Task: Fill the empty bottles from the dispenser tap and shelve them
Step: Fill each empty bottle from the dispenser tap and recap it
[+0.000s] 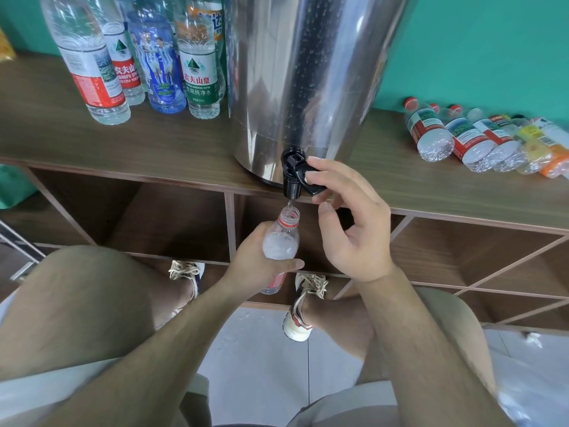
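Note:
A steel dispenser (308,81) stands on the wooden shelf top (154,143), its black tap (294,174) overhanging the front edge. My left hand (258,269) grips a clear plastic bottle (281,241) with a red neck ring, uncapped, its mouth right under the spout. A thin stream of water runs into it. My right hand (348,223) curls its fingers over the black tap lever and presses it down, thumb below. Several filled bottles (197,66) stand upright left of the dispenser. Several empty bottles (468,140) lie on their sides at the right.
Open wooden cubbies (172,223) run below the shelf top, with diagonal-divided compartments (492,266) at the right. A teal wall rises behind. My knees and shoes (300,306) are below, over a pale tiled floor.

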Tool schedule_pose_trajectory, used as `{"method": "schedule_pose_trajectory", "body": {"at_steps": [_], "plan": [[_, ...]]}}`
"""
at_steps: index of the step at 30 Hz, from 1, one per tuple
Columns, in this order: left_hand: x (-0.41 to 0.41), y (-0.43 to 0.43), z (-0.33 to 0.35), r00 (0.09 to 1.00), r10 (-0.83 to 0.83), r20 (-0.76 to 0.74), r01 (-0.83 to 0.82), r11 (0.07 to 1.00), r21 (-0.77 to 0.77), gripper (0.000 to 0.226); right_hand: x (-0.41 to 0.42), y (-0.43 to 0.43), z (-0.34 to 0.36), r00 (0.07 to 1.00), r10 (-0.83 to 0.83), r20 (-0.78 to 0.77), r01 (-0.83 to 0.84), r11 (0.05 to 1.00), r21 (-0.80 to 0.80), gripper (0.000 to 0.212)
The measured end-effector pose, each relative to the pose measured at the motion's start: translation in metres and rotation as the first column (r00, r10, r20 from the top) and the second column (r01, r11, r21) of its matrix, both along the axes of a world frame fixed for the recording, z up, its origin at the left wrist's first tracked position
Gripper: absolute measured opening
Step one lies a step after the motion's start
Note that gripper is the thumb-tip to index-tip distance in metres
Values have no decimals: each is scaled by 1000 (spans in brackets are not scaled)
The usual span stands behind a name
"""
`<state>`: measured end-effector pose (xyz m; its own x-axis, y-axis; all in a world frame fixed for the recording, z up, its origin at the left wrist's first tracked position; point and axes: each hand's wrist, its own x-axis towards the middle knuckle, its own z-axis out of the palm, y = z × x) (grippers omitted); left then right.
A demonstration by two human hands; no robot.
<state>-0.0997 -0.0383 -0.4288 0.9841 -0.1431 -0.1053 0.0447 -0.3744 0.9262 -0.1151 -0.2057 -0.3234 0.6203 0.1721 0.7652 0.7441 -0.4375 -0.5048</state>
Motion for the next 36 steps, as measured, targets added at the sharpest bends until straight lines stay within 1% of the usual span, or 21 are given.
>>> {"method": "schedule_pose_trajectory", "body": {"at_steps": [16, 29, 33, 36], "plan": [[-1, 0, 1, 1000, -9, 1, 9, 1000, 17, 75, -1, 0, 1, 1000, 11, 9, -11, 1000, 4, 51], [0, 0, 1, 1000, -14, 3, 14, 1000, -1, 75, -1, -1, 0, 1000, 4, 2, -4, 1000, -7, 41], [0, 0, 1, 1000, -14, 8, 14, 1000, 6, 76, -1, -1, -1, 1000, 12, -1, -12, 1000, -3, 28], [0, 1, 1, 1000, -13, 10, 13, 1000, 7, 76, -2, 0, 0, 1000, -10, 0, 10, 1000, -1, 24]]}}
